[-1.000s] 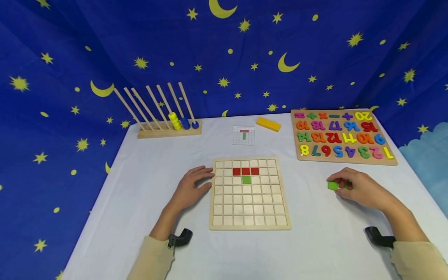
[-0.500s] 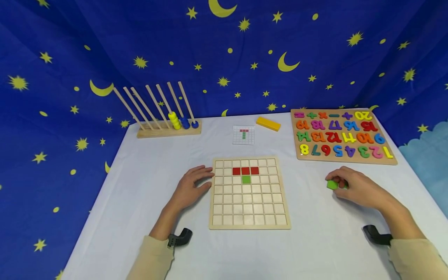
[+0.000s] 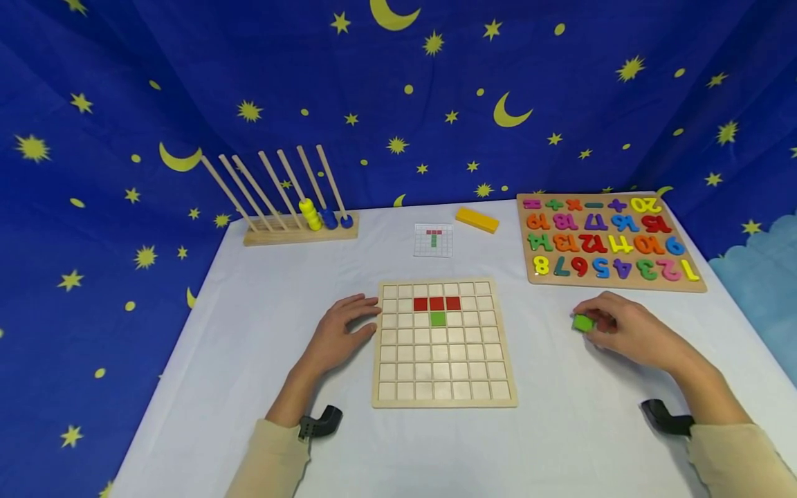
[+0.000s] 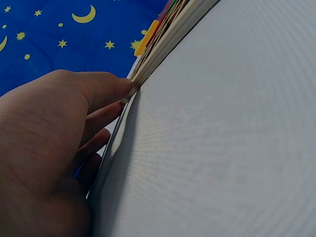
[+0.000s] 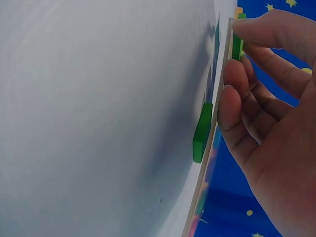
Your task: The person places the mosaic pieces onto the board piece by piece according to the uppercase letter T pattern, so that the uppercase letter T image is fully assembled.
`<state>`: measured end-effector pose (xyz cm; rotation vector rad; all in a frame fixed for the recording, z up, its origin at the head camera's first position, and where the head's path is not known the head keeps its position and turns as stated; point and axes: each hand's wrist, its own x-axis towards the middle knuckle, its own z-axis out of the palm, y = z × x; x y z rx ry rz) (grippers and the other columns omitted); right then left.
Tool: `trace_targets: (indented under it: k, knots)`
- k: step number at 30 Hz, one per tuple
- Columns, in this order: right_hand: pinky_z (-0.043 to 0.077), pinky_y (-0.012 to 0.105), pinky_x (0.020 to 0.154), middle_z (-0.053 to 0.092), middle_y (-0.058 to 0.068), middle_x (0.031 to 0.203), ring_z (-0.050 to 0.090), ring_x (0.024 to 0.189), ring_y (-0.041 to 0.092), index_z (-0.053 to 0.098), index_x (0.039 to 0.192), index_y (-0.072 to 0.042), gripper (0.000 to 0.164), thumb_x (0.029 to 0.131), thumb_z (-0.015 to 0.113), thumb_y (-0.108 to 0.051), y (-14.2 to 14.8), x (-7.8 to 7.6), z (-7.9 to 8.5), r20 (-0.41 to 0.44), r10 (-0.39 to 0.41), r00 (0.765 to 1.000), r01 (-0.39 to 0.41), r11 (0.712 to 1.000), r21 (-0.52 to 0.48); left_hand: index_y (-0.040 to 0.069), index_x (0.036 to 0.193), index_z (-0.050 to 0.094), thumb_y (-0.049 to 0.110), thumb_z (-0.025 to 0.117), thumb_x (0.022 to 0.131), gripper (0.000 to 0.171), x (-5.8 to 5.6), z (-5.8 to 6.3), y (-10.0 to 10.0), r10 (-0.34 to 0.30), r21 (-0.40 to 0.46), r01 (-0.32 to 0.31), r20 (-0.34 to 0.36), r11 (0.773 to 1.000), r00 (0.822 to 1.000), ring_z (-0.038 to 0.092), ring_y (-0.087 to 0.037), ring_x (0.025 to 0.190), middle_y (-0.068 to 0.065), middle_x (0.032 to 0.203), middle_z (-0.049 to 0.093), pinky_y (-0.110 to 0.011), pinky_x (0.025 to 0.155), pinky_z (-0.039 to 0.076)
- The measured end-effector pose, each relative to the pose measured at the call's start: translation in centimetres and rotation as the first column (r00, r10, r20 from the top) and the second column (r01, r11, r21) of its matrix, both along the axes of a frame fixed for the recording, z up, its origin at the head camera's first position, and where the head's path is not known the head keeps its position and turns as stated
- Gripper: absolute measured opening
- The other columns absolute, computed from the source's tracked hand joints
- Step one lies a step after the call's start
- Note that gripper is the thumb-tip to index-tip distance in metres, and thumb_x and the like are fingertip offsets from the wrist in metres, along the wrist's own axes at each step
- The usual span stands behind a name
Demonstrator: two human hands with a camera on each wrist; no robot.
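Note:
My right hand [image 3: 635, 328] pinches a green square tile [image 3: 583, 323] between thumb and finger, right of the board. In the right wrist view the held tile [image 5: 237, 45] shows at the thumb tip, raised above the table. Below the curled fingers, a second green tile [image 5: 201, 134] lies on the white cloth. A wooden grid board [image 3: 445, 404] lies in front of me, with a row of three red tiles [image 3: 437, 304] and one green tile [image 3: 438, 319] under the middle one. My left hand [image 3: 336, 332] rests beside the board, relaxed fingertips at its left edge.
Behind the board lies a small pattern card [image 3: 434, 241] with a red and green T. Near it is a yellow-orange block [image 3: 477, 220]. A peg stand with beads [image 3: 301, 237] is at back left, a number puzzle board [image 3: 616, 278] at back right.
My right hand has lifted the green tile slightly and moved a little left and away from me. The second green tile is now hidden behind the hand in the head view. My left hand stays put.

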<state>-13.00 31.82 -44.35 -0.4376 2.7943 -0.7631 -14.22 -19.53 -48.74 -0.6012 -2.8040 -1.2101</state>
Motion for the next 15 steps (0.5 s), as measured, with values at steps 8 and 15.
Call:
trace_targets:
  k: [8,15]
  knots:
    - [0.05,0.027,0.073,0.057,0.001,0.099,0.05,0.087,0.02,0.063,0.119,-0.012,0.039,0.082,0.076,-0.013,-0.7,-0.1,0.0,0.004,0.005,1.0,-0.004,1.0,-0.019,0.017,0.122,0.068,0.024,0.07,0.09,0.032,0.1,0.0,0.0,-0.002,0.0,0.002,-0.01,1.0,1.0,0.037,-0.017,0.133,0.006,0.135,0.056,-0.045,0.109,0.028]
    - [0.049,0.025,0.069,0.055,0.0,0.094,0.049,0.084,0.019,0.066,0.117,-0.012,0.035,0.083,0.076,-0.013,-1.3,-0.3,-0.1,-0.008,0.016,1.0,-0.016,0.999,-0.036,0.02,0.122,0.068,0.024,0.069,0.091,0.031,0.0,0.0,0.0,0.002,0.0,-0.002,0.002,1.0,1.0,0.036,-0.013,0.133,0.008,0.134,0.055,-0.041,0.11,0.027]
